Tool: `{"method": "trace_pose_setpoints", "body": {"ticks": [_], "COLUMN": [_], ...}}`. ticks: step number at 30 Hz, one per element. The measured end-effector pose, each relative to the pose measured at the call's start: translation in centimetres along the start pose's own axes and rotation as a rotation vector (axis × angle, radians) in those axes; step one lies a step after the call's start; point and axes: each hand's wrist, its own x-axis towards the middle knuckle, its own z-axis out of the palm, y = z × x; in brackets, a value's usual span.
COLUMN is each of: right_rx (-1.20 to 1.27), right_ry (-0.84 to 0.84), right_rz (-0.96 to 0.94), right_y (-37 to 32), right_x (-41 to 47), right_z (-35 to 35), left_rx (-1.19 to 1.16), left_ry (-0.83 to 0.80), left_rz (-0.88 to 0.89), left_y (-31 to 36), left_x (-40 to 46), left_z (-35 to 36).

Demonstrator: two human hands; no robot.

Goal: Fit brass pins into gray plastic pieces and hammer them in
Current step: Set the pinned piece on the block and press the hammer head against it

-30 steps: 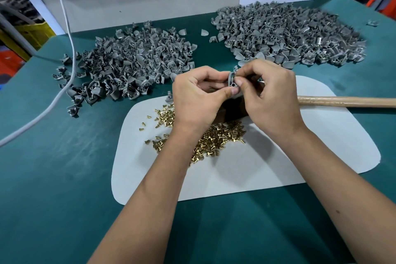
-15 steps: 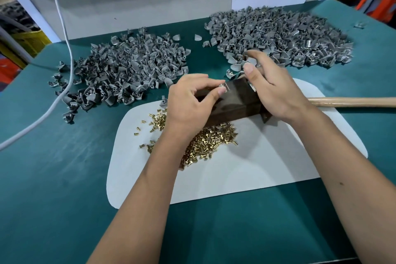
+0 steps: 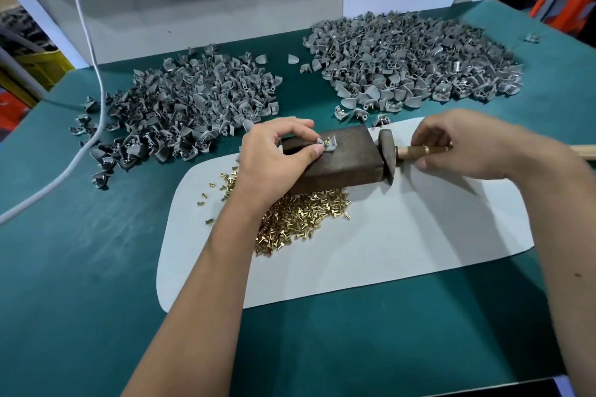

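**Pin seated, hammer in hand at the block**

Your left hand (image 3: 274, 155) pinches a gray plastic piece (image 3: 326, 144) between thumb and forefinger, steadying it on top of a dark block (image 3: 345, 161). A brass pin (image 3: 328, 140) stands upright in the piece, its head proud of the plastic. Your right hand (image 3: 464, 145) curls around the hammer handle (image 3: 422, 151) just behind the hammer head (image 3: 387, 155), which lies on its side touching the block's right end.

The block sits on a white mat (image 3: 403, 245) spread over the green surface (image 3: 80, 284). A heap of loose brass pins (image 3: 300, 216) lies on the mat just in front of the block, partly under your left wrist, with a few strays scattered to the left.

Beyond your hands, two piles of gray pieces occupy the far side of the surface: a darker left pile (image 3: 180, 109) and a larger right pile (image 3: 416, 61). Several pieces at the near edge of the right pile show brass pins. A white cable (image 3: 93, 100) runs down across the surface's left side, past the left pile.
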Motion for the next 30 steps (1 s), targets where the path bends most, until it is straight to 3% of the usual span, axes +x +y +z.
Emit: {"method": "trace_pose_setpoints", "body": {"ticks": [6, 12, 15, 17, 19, 22, 24, 27, 30], "right_rx": [-0.037, 0.174, 0.164, -0.02, -0.069, 0.085, 0.018, -0.18, -0.136], "right_ry": [0.089, 0.479, 0.376, 0.28, 0.34, 0.568, 0.529, 0.303, 0.455], "right_rz": [-0.012, -0.17, -0.25, -0.221, -0.229, -0.292, -0.301, -0.231, -0.221], "right_y": [0.7, -2.9, -6.0, -7.0, -7.5, -8.3, -9.0, -9.2, -8.6], "right_x": [0.6, -0.4, -1.0, -1.0, -1.0, -1.6, -1.8, -1.7, -1.2], "right_z": [0.2, -1.3, -0.9, -0.7, -1.1, -1.3, -0.3, 0.9, -0.6], "left_rx": [-0.026, -0.005, 0.002, 0.007, 0.01, 0.011, 0.001, -0.022, -0.011], "left_ry": [-0.044, -0.061, -0.062, -0.064, -0.061, -0.058, -0.054, -0.058, -0.048], "left_rz": [-0.008, 0.023, 0.021, 0.015, 0.01, -0.007, -0.016, -0.034, -0.045], "left_y": [0.0, -0.1, -0.3, -0.2, -0.3, -0.2, 0.0, 0.1, 0.1], "left_x": [-0.1, 0.1, 0.2, 0.1, 0.2, 0.3, 0.3, 0.2, 0.2], "left_z": [0.0, -0.1, -0.1, -0.1, -0.1, -0.2, -0.1, -0.1, -0.1]}}
